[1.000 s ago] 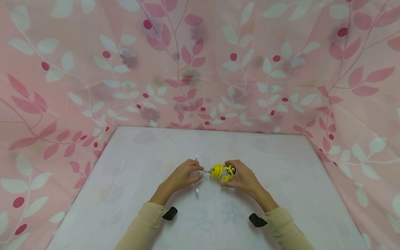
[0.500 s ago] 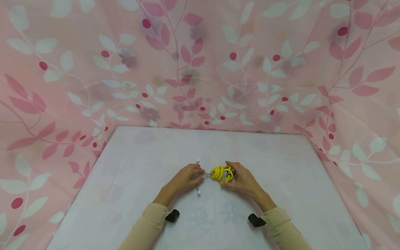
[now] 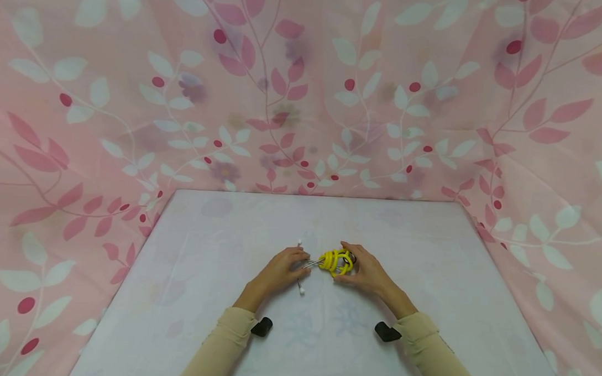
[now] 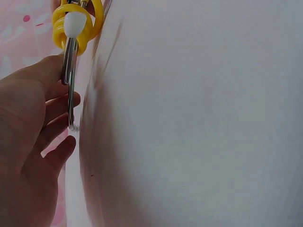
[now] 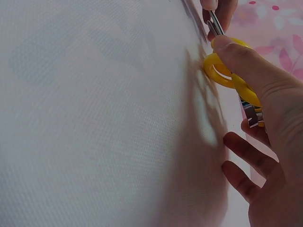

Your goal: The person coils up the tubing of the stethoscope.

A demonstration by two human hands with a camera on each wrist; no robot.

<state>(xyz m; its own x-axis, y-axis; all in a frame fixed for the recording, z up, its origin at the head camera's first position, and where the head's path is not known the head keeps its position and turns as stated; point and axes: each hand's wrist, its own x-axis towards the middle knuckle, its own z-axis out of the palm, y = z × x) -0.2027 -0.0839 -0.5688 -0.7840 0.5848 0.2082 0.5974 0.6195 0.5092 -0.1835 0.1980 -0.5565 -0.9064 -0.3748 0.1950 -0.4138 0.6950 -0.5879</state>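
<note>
A stethoscope with yellow tubing (image 3: 330, 261) wound in coils is held between the two hands over the table. My left hand (image 3: 280, 270) pinches the crossed metal ear tubes (image 4: 71, 94) at the left end. White ear tips (image 3: 302, 291) stick out on either side of that hand; one ear tip (image 4: 75, 23) looms near in the left wrist view. At the other end my right hand (image 3: 365, 270) grips the coil between thumb and fingers, around the shiny chest piece (image 3: 349, 257). In the right wrist view the thumb lies along the yellow tubing, and the metal piece (image 5: 253, 113) is partly covered.
A white-covered table (image 3: 230, 224) lies beneath, with faint printed patterns. Pink leaf-patterned cloth (image 3: 304, 99) rises behind it and along both sides. Black wrist devices (image 3: 262, 326) sit under both cuffs.
The left hand has shifted slightly right and toward the front with the ear tubes. The stethoscope has moved a little to the right; the right hand's grip looks the same.
</note>
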